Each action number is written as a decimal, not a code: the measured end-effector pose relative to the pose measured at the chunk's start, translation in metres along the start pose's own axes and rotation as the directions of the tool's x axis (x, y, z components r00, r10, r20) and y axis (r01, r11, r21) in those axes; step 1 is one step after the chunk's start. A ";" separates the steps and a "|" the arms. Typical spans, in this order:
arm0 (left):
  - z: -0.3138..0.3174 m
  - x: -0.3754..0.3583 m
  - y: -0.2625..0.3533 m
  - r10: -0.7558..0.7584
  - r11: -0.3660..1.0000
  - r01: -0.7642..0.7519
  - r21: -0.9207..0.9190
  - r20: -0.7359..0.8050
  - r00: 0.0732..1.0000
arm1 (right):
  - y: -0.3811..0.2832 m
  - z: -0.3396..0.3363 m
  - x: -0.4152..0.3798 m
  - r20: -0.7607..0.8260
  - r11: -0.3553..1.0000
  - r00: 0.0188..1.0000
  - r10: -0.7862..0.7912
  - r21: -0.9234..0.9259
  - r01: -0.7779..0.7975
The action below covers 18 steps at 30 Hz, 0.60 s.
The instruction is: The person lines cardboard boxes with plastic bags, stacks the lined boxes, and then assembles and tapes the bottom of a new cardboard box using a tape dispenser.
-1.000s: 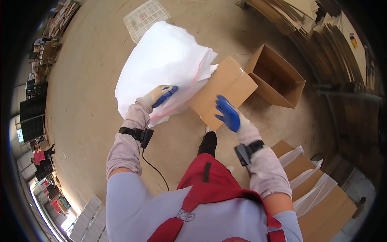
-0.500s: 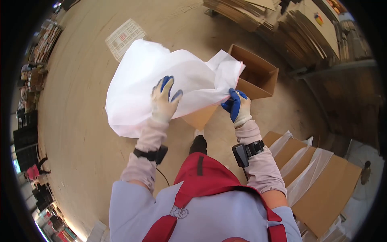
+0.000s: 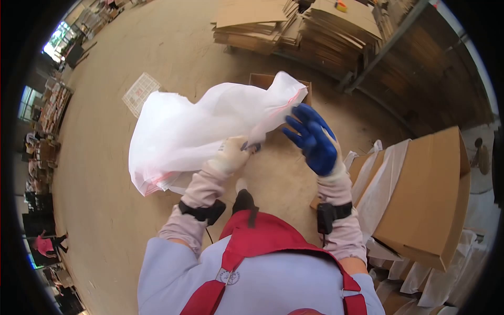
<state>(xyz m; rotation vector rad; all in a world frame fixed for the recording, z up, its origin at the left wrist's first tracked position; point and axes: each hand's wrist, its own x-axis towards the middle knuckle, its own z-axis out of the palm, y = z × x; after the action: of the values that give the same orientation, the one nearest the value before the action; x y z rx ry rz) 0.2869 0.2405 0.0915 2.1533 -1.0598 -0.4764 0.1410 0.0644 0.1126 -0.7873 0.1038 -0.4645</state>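
Observation:
A large white sack (image 3: pixel 194 118) with pink-striped edges is spread out in the air before me, over the floor. My left hand (image 3: pixel 233 152), in a white glove with blue on the fingers, is closed on the sack's near edge. To the right, my right hand (image 3: pixel 315 142) shows its blue-coated palm, fingers apart and holding nothing. Its fingertips are close to the pink-edged right end of the sack. Behind that end stands an open cardboard box (image 3: pixel 259 79), mostly hidden by the sack.
Stacks of flat cardboard (image 3: pixel 252 26) lie at the back, beside a metal-framed rack (image 3: pixel 391 42). At my right is a big cardboard carton (image 3: pixel 420 194) with white sheets (image 3: pixel 386 184) over it. A white printed sheet (image 3: pixel 140 94) lies on the floor. A person in pink (image 3: pixel 46 245) is far left.
My right hand has let go of the sack's edge and opened. My left hand has gone from lying flat on the sack to gripping its near edge. The view has shifted.

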 end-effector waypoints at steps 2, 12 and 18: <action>0.001 -0.021 0.035 0.076 0.864 0.110 -0.492 0.343 0.936 | -0.026 -0.027 -0.060 0.049 0.990 0.992 -0.116 -0.068 0.119; 0.079 -0.056 0.238 0.593 0.497 0.443 -0.746 0.665 0.455 | 0.008 -0.071 -0.203 0.089 0.157 0.995 0.037 -0.984 0.082; -0.011 -0.005 0.283 0.725 -0.290 0.469 -0.834 0.128 0.677 | -0.204 -0.054 -0.183 0.361 -0.353 0.738 -0.570 -0.919 0.177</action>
<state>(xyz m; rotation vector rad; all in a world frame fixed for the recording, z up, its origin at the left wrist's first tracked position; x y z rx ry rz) 0.1353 0.1258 0.3012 -0.0297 -0.6415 -1.5055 -0.1107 -0.0151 0.2032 -2.5290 0.5382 -1.2758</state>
